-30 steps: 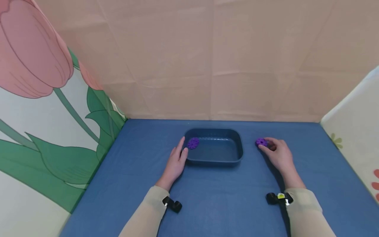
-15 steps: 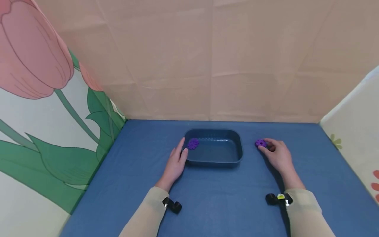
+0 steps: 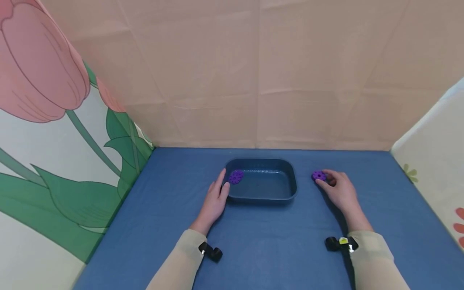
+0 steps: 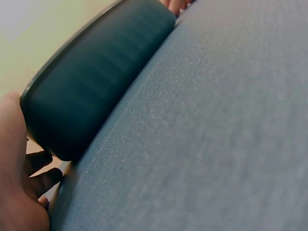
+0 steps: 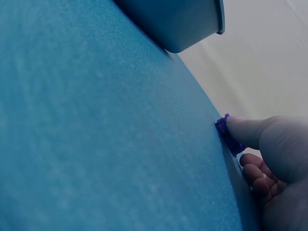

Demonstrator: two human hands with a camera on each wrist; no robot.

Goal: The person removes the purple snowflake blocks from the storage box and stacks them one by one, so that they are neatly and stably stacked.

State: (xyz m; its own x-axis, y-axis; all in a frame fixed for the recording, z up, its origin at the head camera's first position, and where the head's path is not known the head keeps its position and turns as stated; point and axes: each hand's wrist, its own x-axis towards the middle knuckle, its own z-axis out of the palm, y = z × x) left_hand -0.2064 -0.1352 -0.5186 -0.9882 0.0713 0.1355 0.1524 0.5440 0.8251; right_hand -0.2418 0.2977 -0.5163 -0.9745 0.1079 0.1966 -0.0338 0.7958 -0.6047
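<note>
A dark blue rectangular tray [image 3: 268, 200] stands on the blue table, and a purple notched disc [image 3: 236, 177] lies inside at its left end. My left hand [image 3: 214, 201] rests against the tray's left side with fingers extended; in the left wrist view the tray's side wall [image 4: 96, 77] rises beside the thumb. To the right of the tray, my right hand [image 3: 340, 191] pinches a second purple notched disc [image 3: 319, 175] between thumb and fingers. The right wrist view has this disc [image 5: 228, 137] tilted close over the table surface, the thumb on it and the other fingers curled below.
Blue cloth covers the table [image 3: 268, 245]. A beige sheet [image 3: 261, 72] hangs along the back edge. On the left stands a panel with a printed pink tulip [image 3: 43, 60], on the right a pale panel [image 3: 438, 161]. Each wrist wears a black camera mount [image 3: 211, 251].
Both hands, the tray and the discs keep practically the same places. Only a very slight shift of the whole head view shows.
</note>
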